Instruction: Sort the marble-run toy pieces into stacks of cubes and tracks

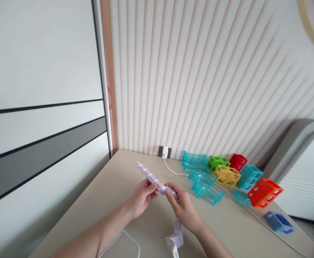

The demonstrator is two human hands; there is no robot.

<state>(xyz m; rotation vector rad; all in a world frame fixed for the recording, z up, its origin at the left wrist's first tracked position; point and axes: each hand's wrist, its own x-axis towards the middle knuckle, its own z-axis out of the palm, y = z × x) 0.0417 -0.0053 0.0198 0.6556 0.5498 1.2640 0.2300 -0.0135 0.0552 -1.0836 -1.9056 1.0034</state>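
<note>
A long strip of lilac segments with pale diagonal lines (147,174) slants above the table between my two hands. My left hand (143,197) pinches its middle between thumb and fingers. Around the nearer part of the strip, my right hand (182,204) has its thumb and fingers closed. Below my right hand a folded lilac length (177,238) hangs or lies near the table; whether it joins the held strip is hidden by the hand.
On the table (108,186), to the right, are clear teal curved pieces (194,161), a yellow frame block (227,175), an orange one (264,193) and a blue one (279,222). A white charger (165,152) trails a cable across. A pale cord (131,238) lies in front.
</note>
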